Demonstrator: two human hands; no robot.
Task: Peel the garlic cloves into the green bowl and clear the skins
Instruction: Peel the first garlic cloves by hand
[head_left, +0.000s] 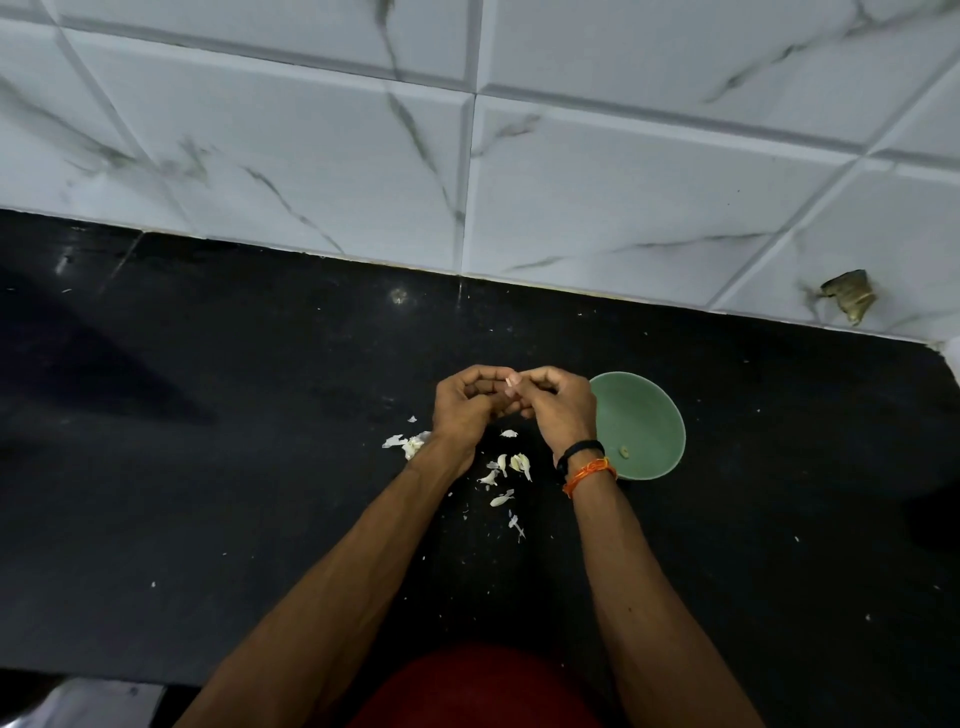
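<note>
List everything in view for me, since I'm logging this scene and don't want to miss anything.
Green bowl: one, green, on the counter just right of the hands.
Peeled clove: one, pale yellow, inside the bowl near its front.
Garlic skins: a scatter, white, on the counter under and between the wrists.
Garlic piece: one, white, with skin, left of the left wrist.
Counter: one, black, speckled with white flecks.
Wall tiles: several, white with grey veins, behind the counter.
Wall damage: one brownish patch, far right.
Wristbands: two, black and orange, on the right wrist.
Garlic clove: one, pale, pinched between both hands.
Left hand: pinches the clove.
Right hand: pinches the clove.
</note>
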